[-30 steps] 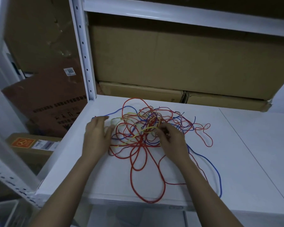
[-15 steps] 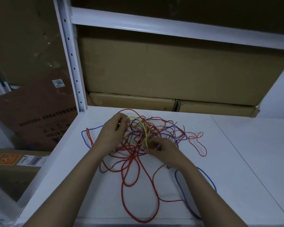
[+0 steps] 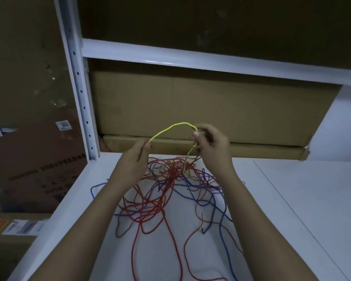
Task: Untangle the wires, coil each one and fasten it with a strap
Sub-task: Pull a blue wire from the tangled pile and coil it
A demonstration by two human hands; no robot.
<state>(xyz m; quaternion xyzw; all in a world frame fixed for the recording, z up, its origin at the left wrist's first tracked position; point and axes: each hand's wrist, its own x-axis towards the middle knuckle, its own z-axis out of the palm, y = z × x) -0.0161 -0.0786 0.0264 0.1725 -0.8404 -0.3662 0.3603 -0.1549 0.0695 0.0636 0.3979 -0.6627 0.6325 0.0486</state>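
Both hands are up above the white shelf (image 3: 292,199), and the yellow wire (image 3: 173,126) is arching between them. The left hand (image 3: 134,159) is pinching 1 end of that arch at its fingertips; the right hand (image 3: 210,145) is curling its fingers around the other side, thumb pressing the wire in, so both are clamped on the same strand and neither is free.

Below the right hand the yellow wire is dropping straight down into the tangle (image 3: 170,187), a knot of red and blue wires lying on the shelf just under the wrists. Long red and blue tails are trailing toward the near edge. No strap is showing anywhere in view.

Judging by how the arch is holding its curve in the air, this wire looks thin, light and springy rather than limp, so it should be keeping a bend and fighting a tight coil a little. The smooth insulation is likely slippery, so a fingertip pinch seems the right hold, taken close to where the strand is entering the knot. A hard tug from higher up risks cinching the red loops around it. Feeding it out hand over hand, with 1 hand steadying the tangle, looks the safer way.
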